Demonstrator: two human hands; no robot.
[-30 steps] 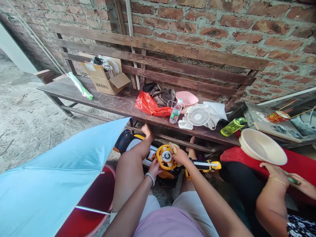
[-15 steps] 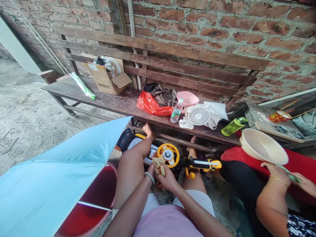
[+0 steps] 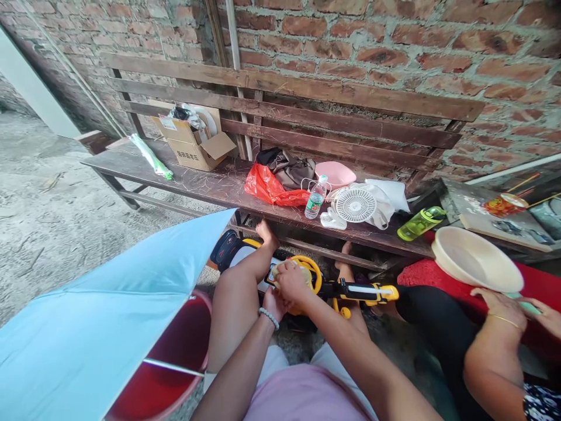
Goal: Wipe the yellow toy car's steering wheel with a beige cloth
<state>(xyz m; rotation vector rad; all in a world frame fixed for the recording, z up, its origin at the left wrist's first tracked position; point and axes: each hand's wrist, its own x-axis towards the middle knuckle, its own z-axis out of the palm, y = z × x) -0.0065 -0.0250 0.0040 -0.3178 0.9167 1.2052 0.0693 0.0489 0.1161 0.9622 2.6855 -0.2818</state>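
Note:
My right hand [image 3: 293, 282] is closed, its fingers curled over a small pale tan, crumpled thing [image 3: 276, 271] that is mostly hidden. Palm turned up, my left hand [image 3: 275, 303], with a beaded bracelet at the wrist, is just below and touches the right. Its fingers are curled, but what they hold is out of sight. Beyond both hands is a toy ride-on car with a yellow steering wheel [image 3: 316, 270], between my legs.
A light blue umbrella [image 3: 131, 292] covers the left, over a red bucket [image 3: 204, 327]. The wooden bench [image 3: 210, 186] ahead bears a cardboard box [image 3: 188, 149], a water bottle [image 3: 315, 199] and a white fan [image 3: 356, 204]. At right, a co-worker's hand [image 3: 499, 307] is by a cream basin [image 3: 477, 263].
My right hand has moved up and over the tan thing, covering most of it. My left hand has shifted slightly lower, palm up. The co-worker's hands stay by the basin.

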